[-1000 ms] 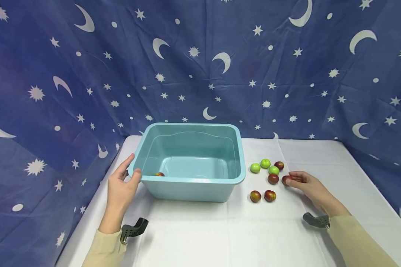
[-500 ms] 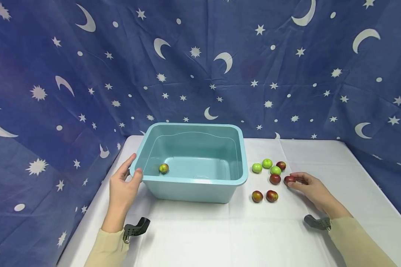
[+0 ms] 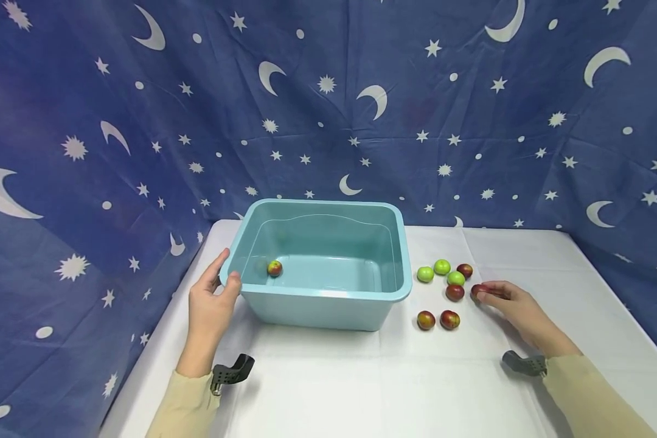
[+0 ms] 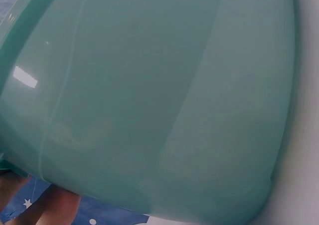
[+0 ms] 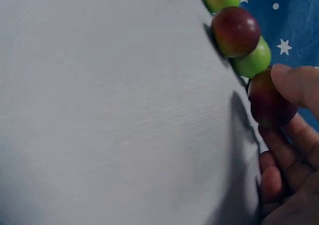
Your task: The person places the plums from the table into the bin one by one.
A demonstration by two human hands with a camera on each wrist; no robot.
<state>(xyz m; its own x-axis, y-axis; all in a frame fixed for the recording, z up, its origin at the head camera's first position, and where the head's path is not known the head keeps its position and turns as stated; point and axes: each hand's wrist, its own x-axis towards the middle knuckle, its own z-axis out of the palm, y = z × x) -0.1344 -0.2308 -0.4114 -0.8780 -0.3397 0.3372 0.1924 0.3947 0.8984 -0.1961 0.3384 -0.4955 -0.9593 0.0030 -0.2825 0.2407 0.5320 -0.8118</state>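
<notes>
My left hand (image 3: 210,310) holds the left front corner of a light blue plastic basin (image 3: 317,309), thumb over the rim and fingers outside. The left wrist view is filled by the basin's wall (image 4: 149,95), with fingertips (image 4: 60,205) at its lower edge. One red-and-yellow plum (image 3: 275,268) lies inside the basin, near its left end. To the right, my right hand (image 3: 520,311) pinches a dark red plum (image 3: 478,292) low over the white tablecloth. In the right wrist view, thumb and fingers are on either side of that plum (image 5: 271,100).
Left of my right hand lie several loose fruits: a green one (image 3: 425,274), a dark plum (image 3: 455,292) and others close together. Two red plums (image 3: 438,320) sit nearer me. A blue curtain (image 3: 328,109) with moons and stars stands behind the table.
The plum in the basin has come into view from behind the front rim, rolling back and right. Both hands keep their holds; the whole view has shifted slightly.
</notes>
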